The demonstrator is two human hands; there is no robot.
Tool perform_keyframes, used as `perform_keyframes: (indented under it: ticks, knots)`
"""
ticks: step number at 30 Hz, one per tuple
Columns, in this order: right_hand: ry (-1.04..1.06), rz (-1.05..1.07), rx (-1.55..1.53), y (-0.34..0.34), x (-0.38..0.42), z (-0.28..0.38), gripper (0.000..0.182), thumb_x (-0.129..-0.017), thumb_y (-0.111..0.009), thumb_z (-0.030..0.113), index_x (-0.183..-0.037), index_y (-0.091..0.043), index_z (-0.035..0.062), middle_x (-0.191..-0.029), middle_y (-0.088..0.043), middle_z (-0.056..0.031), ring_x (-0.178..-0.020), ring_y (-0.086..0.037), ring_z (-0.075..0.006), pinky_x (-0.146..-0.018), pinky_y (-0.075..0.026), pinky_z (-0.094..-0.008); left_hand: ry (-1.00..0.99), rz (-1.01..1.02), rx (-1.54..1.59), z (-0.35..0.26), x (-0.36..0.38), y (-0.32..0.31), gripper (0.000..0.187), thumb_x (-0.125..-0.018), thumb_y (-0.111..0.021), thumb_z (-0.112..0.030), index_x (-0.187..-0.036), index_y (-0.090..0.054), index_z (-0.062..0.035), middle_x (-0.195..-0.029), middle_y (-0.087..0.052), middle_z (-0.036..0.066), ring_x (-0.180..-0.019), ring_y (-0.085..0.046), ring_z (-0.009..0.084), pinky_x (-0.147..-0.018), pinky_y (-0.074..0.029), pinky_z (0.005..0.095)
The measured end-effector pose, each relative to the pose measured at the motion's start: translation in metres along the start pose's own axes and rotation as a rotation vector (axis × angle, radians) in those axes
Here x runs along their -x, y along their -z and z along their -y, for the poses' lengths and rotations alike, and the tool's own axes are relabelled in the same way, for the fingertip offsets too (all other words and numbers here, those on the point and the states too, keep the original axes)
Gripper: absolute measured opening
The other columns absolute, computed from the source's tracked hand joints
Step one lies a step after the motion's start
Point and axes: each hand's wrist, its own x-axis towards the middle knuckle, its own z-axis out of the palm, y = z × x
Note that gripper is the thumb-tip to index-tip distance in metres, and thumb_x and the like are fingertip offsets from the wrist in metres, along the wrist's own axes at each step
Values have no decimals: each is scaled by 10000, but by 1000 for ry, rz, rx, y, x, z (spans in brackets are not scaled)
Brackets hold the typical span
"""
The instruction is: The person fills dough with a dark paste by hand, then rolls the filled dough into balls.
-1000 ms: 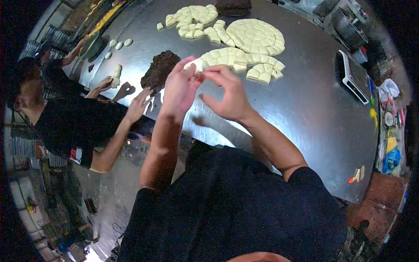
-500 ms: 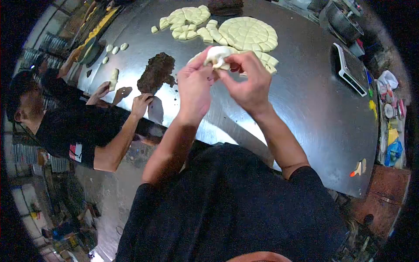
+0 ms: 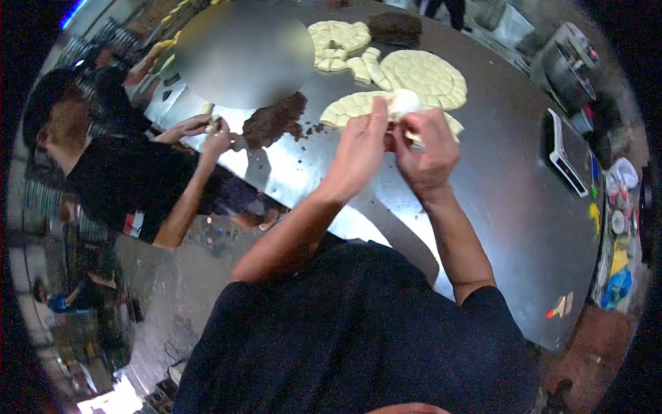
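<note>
Held up between the two hands, a pale dough piece (image 3: 405, 103) rests at the fingertips of the left hand (image 3: 360, 150), while the right hand (image 3: 433, 148) bunches against its near side; blur means I cannot tell whether those fingers pinch it. Watching remotely, I'd ask for light, even pressure, the left as cradle, so the soft skin doesn't tear.

With twelve straight across the table, the black shirt (image 3: 358, 324) crowds the near edge at six. I judge the most elbow room lies toward four, over the metal tabletop (image 3: 507, 186). Cut dough (image 3: 350, 107) lies just beyond the hands at eleven (dropped fingertips could catch it). Farther out: a round slab (image 3: 429, 76) at one, a dark crumbly mass (image 3: 272, 124) at nine, a scale (image 3: 569, 152) at three.
</note>
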Motion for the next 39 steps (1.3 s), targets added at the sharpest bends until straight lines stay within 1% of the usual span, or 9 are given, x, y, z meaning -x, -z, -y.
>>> perform_keyframes:
  ticks: [5, 7, 11, 18, 23, 28, 32, 36, 39]
  knots:
    - [108, -21, -118, 6, -1, 19, 259, -639, -734, 20, -869, -627, 72, -831, -556, -87, -730, -553, -266, -627, -463, -364, -178, -83, -54, 1, 3, -2, 380, -1005, -462, -308, -879, -653, -4, -730, -579, -23, -631, -462, 38, -552, -358, 213]
    - [-278, -15, -261, -1, 11, 13, 270, -633, -734, 12, -878, -635, 61, -870, -563, -82, -767, -555, -257, -667, -460, -362, -148, -12, -44, 9, 2, -3, 371, -1019, -414, -243, -931, -632, 44, -772, -640, 66, -685, -590, 106, -625, -481, 262]
    - [57, 54, 22, -6, 19, 1, 232, -653, -673, -3, -879, -644, 40, -916, -595, -90, -898, -589, -290, -787, -485, -362, -73, -59, -220, 25, -1, 4, 303, -1001, -431, -170, -946, -623, 57, -820, -648, 67, -763, -592, 122, -693, -481, 277]
    - [-125, 308, -210, 6, 76, 5, 208, -671, -596, -45, -859, -658, 18, -1017, -649, -117, -884, -624, -288, -793, -496, -368, -115, -220, -342, 117, 0, 67, 157, -919, -516, -71, -991, -616, 26, -737, -661, 130, -643, -651, 217, -616, -507, 360]
    - [-257, 377, -225, 7, 106, -5, 141, -737, -601, -44, -858, -657, 3, -972, -644, -123, -859, -629, -285, -769, -505, -346, -436, -59, -1153, 203, 2, 128, 114, -708, -597, -71, -814, -627, -40, -873, -602, 197, -743, -601, 403, -648, -490, 470]
    - [-288, 469, -254, -11, 126, -9, 128, -747, -607, -37, -859, -657, -1, -961, -643, -132, -856, -634, -285, -766, -507, -347, 271, 176, -798, 219, 17, 102, 126, -742, -646, -164, -755, -646, -39, -724, -672, 160, -638, -676, 320, -563, -545, 404]
    - [-301, 501, -297, -29, 131, -25, 111, -764, -604, -21, -857, -659, 7, -896, -650, -143, -830, -644, -289, -758, -510, -345, 644, 56, -474, 240, 3, 113, 304, -863, -583, -294, -732, -678, -37, -658, -684, 130, -500, -655, 225, -474, -542, 388]
    - [-396, 431, -314, -43, 99, -34, 111, -823, -623, 14, -914, -686, 3, -935, -683, -108, -798, -637, -166, -706, -490, -258, 183, -333, -1178, 269, 0, 126, 234, -759, -723, -254, -801, -693, -26, -728, -680, 131, -645, -682, 242, -585, -547, 386]
    - [-343, 321, -315, -44, 56, -26, 218, -843, -633, 99, -1049, -661, 36, -1047, -648, -117, -958, -610, -210, -839, -466, -322, 226, -213, -1074, 264, 5, 127, 279, -748, -755, -300, -813, -674, -41, -779, -686, 162, -674, -669, 282, -628, -532, 408]
